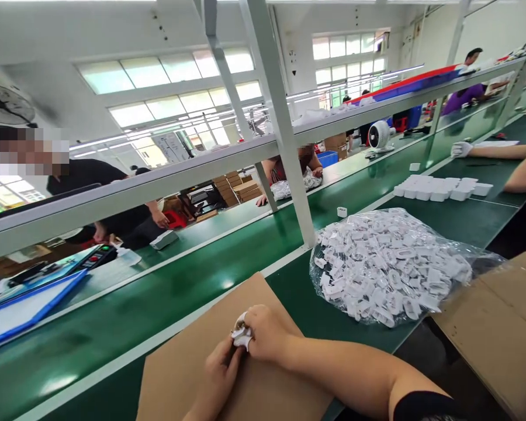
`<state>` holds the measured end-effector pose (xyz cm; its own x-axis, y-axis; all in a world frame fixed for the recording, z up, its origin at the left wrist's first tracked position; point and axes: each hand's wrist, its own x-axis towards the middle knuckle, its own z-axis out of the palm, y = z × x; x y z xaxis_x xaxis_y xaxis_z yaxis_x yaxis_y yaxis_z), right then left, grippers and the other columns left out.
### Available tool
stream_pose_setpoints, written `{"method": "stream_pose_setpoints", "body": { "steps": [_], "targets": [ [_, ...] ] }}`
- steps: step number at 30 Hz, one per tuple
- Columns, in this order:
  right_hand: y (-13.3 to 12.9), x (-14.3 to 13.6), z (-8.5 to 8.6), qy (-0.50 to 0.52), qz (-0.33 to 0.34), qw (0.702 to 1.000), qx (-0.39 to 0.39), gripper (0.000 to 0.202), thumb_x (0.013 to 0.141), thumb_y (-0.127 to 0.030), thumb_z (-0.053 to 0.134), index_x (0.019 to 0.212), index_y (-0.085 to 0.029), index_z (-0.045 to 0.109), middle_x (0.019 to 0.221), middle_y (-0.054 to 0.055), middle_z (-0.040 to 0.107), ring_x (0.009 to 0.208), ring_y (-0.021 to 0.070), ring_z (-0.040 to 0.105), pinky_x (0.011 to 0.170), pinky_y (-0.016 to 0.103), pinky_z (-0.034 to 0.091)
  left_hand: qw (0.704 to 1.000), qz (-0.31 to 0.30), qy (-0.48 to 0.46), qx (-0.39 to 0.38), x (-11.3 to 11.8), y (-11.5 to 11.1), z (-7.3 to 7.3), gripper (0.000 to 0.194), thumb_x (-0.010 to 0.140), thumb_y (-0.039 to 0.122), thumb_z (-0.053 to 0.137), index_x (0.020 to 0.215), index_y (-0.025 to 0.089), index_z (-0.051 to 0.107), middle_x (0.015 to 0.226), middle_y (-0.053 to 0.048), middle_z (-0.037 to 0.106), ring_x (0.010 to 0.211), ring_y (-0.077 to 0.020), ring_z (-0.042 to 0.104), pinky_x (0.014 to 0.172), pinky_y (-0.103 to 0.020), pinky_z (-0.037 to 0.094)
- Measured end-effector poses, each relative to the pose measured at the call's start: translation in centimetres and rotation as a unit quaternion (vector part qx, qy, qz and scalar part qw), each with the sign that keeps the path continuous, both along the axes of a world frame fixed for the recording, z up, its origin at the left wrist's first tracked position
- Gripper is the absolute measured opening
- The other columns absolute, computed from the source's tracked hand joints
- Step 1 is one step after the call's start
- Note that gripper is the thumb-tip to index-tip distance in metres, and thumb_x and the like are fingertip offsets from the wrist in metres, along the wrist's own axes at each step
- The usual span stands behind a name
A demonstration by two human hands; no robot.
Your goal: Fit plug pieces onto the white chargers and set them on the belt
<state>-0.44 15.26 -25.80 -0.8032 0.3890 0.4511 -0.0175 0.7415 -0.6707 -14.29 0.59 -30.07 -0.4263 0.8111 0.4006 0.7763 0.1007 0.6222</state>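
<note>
Over a brown cardboard sheet [184, 362], my two hands meet around a small white plastic part [242, 336]. My left hand [219, 368] pinches it from below and the left side. Wrapped over its right side is my right hand [267, 333], with the fingers curled. The part is partly covered by the fingers, so its exact shape cannot be made out. To the right of my hands, a clear plastic bag [318, 263] lies spread open with a heap of white plastic pieces [386, 263] in it.
A green conveyor belt [158, 298] runs beyond the cardboard, with a white piece [342, 212] at its edge. White parts [438, 188] stand in rows at right, near a person's gloved hand [462, 149]. A metal post [284, 128] rises ahead. Another cardboard [499, 321] lies lower right.
</note>
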Motion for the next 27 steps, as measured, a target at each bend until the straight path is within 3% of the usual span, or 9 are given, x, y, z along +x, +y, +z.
{"method": "stream_pose_setpoints", "body": {
  "steps": [4, 9, 14, 17, 22, 27],
  "targets": [
    [-0.2, -0.7, -0.9, -0.023, -0.026, 0.999, -0.013, 0.027, 0.067, -0.007, 0.069, 0.089, -0.021, 0.059, 0.097, 0.004, 0.066, 0.090, 0.0224, 0.060, 0.074, 0.030, 0.044, 1.000, 0.006, 0.020, 0.003, -0.2, -0.1, 0.1, 0.036, 0.093, 0.049, 0.061, 0.110, 0.023, 0.078, 0.099, -0.009, 0.081, 0.087, -0.0270, 0.078, 0.075, -0.034, 0.065],
    [-0.4, -1.1, -1.8, -0.002, -0.042, 0.997, -0.058, 0.029, 0.066, -0.006, 0.069, 0.088, -0.021, 0.058, 0.099, 0.004, 0.064, 0.092, 0.0223, 0.059, 0.076, 0.031, 0.044, 0.999, 0.024, 0.022, 0.000, 0.0, -0.1, 0.1, 0.037, 0.091, 0.053, 0.061, 0.104, 0.024, 0.079, 0.100, -0.009, 0.081, 0.088, -0.0277, 0.078, 0.076, -0.034, 0.066],
    [-0.5, -0.7, -1.9, 0.034, -0.022, 0.987, -0.153, 0.032, 0.069, -0.008, 0.072, 0.096, -0.022, 0.061, 0.105, 0.003, 0.066, 0.098, 0.0231, 0.062, 0.081, 0.033, 0.048, 0.996, 0.063, -0.058, 0.010, 0.3, -0.1, -0.2, 0.044, 0.084, 0.058, 0.066, 0.107, 0.022, 0.079, 0.108, -0.010, 0.081, 0.100, -0.0317, 0.077, 0.092, -0.041, 0.064],
    [-0.6, -0.5, -1.9, 0.057, -0.015, 0.976, -0.209, 0.040, 0.073, -0.017, 0.078, 0.109, -0.023, 0.061, 0.114, 0.005, 0.065, 0.107, 0.0254, 0.063, 0.092, 0.038, 0.051, 0.991, 0.059, -0.120, -0.013, -0.2, 0.1, 0.0, 0.047, 0.082, 0.055, 0.069, 0.112, 0.021, 0.077, 0.116, -0.009, 0.079, 0.110, -0.0333, 0.075, 0.095, -0.042, 0.064],
    [-0.7, -0.8, -2.1, 0.072, -0.011, 0.967, -0.245, 0.060, 0.078, -0.030, 0.081, 0.129, -0.020, 0.050, 0.141, 0.013, 0.046, 0.120, 0.0271, 0.058, 0.108, 0.047, 0.048, 0.983, 0.057, -0.169, -0.048, -3.0, 2.1, 1.3, 0.054, 0.075, 0.055, 0.075, 0.115, 0.018, 0.075, 0.116, -0.011, 0.079, 0.106, -0.0347, 0.075, 0.094, -0.042, 0.062],
    [-0.3, -0.7, -1.7, -0.020, -0.046, 0.965, -0.259, 0.058, 0.086, -0.032, 0.074, 0.135, -0.022, 0.045, 0.143, 0.015, 0.040, 0.116, 0.0278, 0.058, 0.112, 0.053, 0.045, 0.967, 0.176, -0.184, -0.029, -7.7, 6.5, 2.8, 0.061, 0.071, 0.061, 0.072, 0.111, 0.015, 0.071, 0.114, -0.015, 0.078, 0.108, -0.0359, 0.073, 0.098, -0.044, 0.057]
  ]
}}
